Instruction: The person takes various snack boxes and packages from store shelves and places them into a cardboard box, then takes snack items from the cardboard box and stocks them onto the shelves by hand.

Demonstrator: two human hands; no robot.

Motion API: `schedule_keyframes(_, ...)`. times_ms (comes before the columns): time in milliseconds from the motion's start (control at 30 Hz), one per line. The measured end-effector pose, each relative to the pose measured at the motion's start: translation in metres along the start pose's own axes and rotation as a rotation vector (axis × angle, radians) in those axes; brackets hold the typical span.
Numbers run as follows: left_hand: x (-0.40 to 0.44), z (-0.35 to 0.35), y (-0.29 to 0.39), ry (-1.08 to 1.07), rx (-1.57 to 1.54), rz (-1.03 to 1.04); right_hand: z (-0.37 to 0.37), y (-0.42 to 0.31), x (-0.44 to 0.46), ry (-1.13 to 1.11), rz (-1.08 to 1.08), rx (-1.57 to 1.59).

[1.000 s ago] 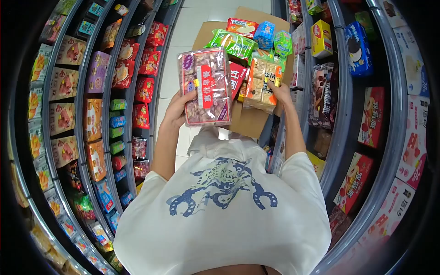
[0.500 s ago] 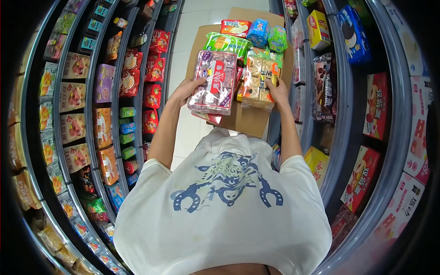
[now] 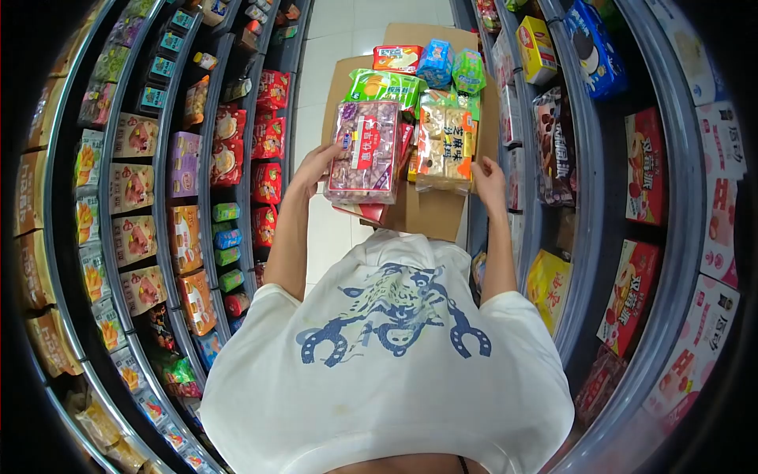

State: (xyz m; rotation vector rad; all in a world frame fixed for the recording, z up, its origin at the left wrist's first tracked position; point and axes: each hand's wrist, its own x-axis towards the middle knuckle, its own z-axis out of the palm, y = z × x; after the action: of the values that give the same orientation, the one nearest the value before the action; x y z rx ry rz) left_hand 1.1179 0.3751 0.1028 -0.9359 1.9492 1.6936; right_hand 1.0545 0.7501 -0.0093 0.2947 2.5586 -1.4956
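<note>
My left hand grips the left edge of a clear pack of purplish snacks with a red label, thumb on top. To its right, a clear pack of pale square snacks with orange corners lies on other packets. My right hand is at that pack's right edge, thumb and fingers slightly apart; whether it touches the pack is hard to see. Beyond the two packs lie a green packet, a red packet, a blue packet and a green bagged packet. An open cardboard box is beneath.
Shelves with boxed and bagged snacks line both sides, including red packs on the left and red boxes on the right. A blue bag and a yellow box are at upper right. Pale floor tiles run between.
My right thumb has come off the top of the pale snack pack, and the hand has shifted to its right edge. My left hand still holds the purplish pack, now slightly lower in view.
</note>
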Motion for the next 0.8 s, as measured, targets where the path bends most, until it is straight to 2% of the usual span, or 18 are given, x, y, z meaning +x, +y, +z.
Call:
schedule_keyframes(67,-0.002,-0.002,-0.007,0.032,-0.040,0.013,-0.004,0.002,-0.014,0.029,-0.105,-0.069)
schedule_keyframes(167,-0.001,-0.004,-0.015,0.048,-0.070,0.019,-0.008,-0.034,-0.048,0.002,-0.124,-0.102)
schedule_keyframes(200,0.001,-0.007,-0.021,0.040,-0.078,0.018,-0.005,-0.038,-0.054,-0.075,-0.108,-0.024)
schedule_keyframes(333,0.001,-0.004,-0.034,0.038,-0.144,0.090,0.007,-0.064,-0.078,-0.060,-0.243,-0.209)
schedule_keyframes(533,0.019,-0.012,-0.032,-0.129,-0.109,0.150,0.008,-0.116,-0.113,0.184,-0.211,-0.348)
schedule_keyframes(600,0.027,-0.017,-0.034,-0.232,-0.112,0.137,0.014,-0.122,-0.127,0.187,-0.222,-0.278)
schedule_keyframes(767,0.028,-0.023,-0.040,-0.298,-0.163,0.196,0.077,-0.130,-0.153,0.104,-0.268,0.001)
schedule_keyframes(800,0.031,-0.025,-0.043,-0.338,-0.206,0.191,0.083,-0.138,-0.162,0.051,-0.201,-0.056)
